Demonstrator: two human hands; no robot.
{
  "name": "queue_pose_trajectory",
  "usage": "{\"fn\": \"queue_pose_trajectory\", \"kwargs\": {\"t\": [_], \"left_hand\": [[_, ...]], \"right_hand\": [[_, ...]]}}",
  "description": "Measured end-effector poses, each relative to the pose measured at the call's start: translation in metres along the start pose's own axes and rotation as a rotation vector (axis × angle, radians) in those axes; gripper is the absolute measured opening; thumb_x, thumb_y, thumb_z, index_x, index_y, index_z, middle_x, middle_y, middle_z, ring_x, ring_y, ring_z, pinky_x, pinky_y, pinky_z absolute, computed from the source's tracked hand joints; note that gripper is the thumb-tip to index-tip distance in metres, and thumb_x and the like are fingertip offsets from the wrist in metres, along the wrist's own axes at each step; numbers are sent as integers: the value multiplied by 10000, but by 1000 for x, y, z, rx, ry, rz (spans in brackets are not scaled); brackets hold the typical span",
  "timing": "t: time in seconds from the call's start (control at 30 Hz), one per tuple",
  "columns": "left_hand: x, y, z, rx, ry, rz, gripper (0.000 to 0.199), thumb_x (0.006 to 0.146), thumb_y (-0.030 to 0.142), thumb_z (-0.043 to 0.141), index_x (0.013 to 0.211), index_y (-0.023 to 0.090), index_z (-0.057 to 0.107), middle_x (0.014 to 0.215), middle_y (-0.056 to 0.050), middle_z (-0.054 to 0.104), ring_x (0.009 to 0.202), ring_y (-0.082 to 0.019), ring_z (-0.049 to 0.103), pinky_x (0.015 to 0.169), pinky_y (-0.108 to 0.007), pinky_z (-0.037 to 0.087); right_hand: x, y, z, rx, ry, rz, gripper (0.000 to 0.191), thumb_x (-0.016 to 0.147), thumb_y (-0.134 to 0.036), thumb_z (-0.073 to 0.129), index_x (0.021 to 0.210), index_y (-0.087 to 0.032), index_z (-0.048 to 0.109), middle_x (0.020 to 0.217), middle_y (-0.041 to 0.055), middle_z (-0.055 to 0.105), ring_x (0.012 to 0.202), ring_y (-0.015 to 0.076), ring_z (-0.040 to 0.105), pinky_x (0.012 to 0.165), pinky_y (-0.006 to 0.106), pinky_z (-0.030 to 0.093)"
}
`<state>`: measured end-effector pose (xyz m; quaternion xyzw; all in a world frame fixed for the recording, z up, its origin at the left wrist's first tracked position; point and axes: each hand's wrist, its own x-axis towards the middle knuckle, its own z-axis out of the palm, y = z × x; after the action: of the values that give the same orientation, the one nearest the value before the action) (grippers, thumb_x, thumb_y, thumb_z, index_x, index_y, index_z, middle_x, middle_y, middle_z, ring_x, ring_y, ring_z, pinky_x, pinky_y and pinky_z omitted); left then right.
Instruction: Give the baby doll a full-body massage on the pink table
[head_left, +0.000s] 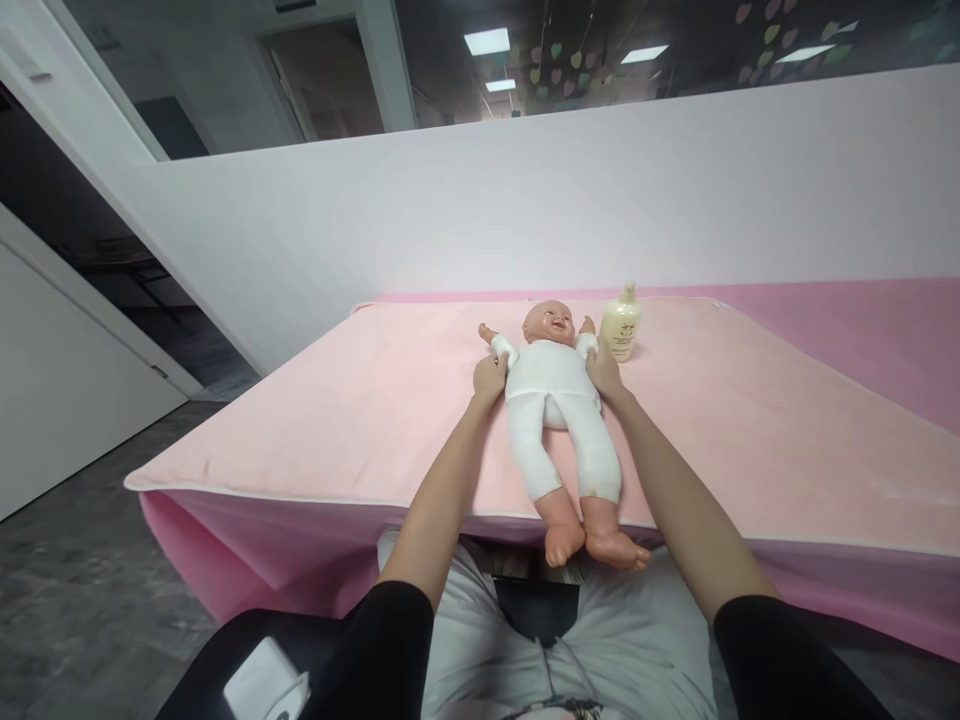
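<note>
Watching remotely, I'd call this a baby-care training room, more centre than home. Biggest giveaway: a baby doll (551, 370) on the pink-covered table (300, 430), plus a pump bottle (621, 328) toward the table's far edge. Beyond the table I get a white wall (562, 200) with dark glass (697, 70) above it, showing office-style ceiling lights (487, 42) and heart shapes (576, 60). Left of the table there's a plain white door (75, 370) and grey floor (97, 590), pretty institutional imo.

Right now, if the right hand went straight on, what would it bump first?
Likely the doll's arm; the right hand seems to touch it. The bottle looks off to the right.
</note>
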<state>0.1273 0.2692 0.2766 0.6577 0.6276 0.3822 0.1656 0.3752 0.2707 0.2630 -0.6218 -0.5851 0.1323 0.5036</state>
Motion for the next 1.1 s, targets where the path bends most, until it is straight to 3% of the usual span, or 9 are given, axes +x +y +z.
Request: {"fn": "queue_pose_trajectory", "kwargs": {"t": [0.13, 0.23, 0.37, 0.5, 0.67, 0.8, 0.97, 1.1], "left_hand": [[1, 2, 2, -40, 23, -91, 494, 921, 501, 383, 896, 119, 696, 941, -203, 704, 942, -327, 645, 820, -370, 431], [0, -1, 1, -98, 29, -101, 479, 914, 507, 404, 861, 129, 694, 881, -181, 710, 933, -309, 650, 821, -350, 428], [-3, -6, -3, -207, -4, -103, 403, 891, 467, 454, 857, 136, 683, 844, -129, 715, 832, -250, 648, 767, -319, 428], [-3, -10, 0, -424, 46, -87, 271, 799, 361, 575, 917, 144, 686, 928, -84, 720, 830, -200, 633, 748, -284, 443], [1, -13, 9, -776, 38, -56, 317, 649, 264, 699, 939, 135, 705, 933, -75, 719, 834, -187, 645, 777, -294, 482], [1, -13, 11, -871, 36, -91, 355, 568, 253, 759, 896, 121, 728, 953, -102, 726, 895, -230, 655, 813, -344, 506], [-4, -9, 7, -904, 35, -45, 289, 555, 214, 746, 836, 143, 747, 1039, -94, 719, 1023, -254, 634, 909, -356, 486], [-5, -5, 4, -921, 58, -79, 169, 555, 152, 704, 722, 129, 718, 1058, -102, 702, 989, -239, 634, 906, -354, 479]], "right_hand": [[5, -1, 2, -75, -35, 26, 319, 886, -270, 317, 1012, -135, 577, 1026, 165, 610, 947, 263, 551, 966, 457, 406], [5, 2, -1, -9, -4, 56, 274, 856, -307, 401, 922, -139, 607, 961, 150, 634, 929, 255, 556, 964, 421, 413], [4, 11, -10, 230, -32, 158, 335, 764, -356, 516, 985, -148, 660, 1003, 91, 668, 945, 223, 576, 936, 361, 441], [1, 11, -20, 582, -102, 252, 421, 618, -307, 613, 1012, -183, 692, 1052, 14, 679, 954, 167, 599, 858, 272, 483], [-7, 1, -29, 804, -192, 335, 551, 481, -188, 671, 1031, -207, 703, 917, -6, 699, 764, 139, 620, 660, 237, 512], [-10, 0, -32, 820, -194, 389, 414, 442, -134, 699, 856, -145, 709, 770, 19, 684, 664, 148, 616, 601, 265, 528], [-9, 4, -30, 813, -135, 383, 330, 445, -58, 642, 759, -148, 687, 810, 28, 691, 725, 145, 636, 664, 264, 550], [-13, 2, -30, 838, -79, 343, 124, 492, -35, 526, 537, -150, 516, 876, 24, 701, 823, 123, 649, 751, 244, 549]]}}
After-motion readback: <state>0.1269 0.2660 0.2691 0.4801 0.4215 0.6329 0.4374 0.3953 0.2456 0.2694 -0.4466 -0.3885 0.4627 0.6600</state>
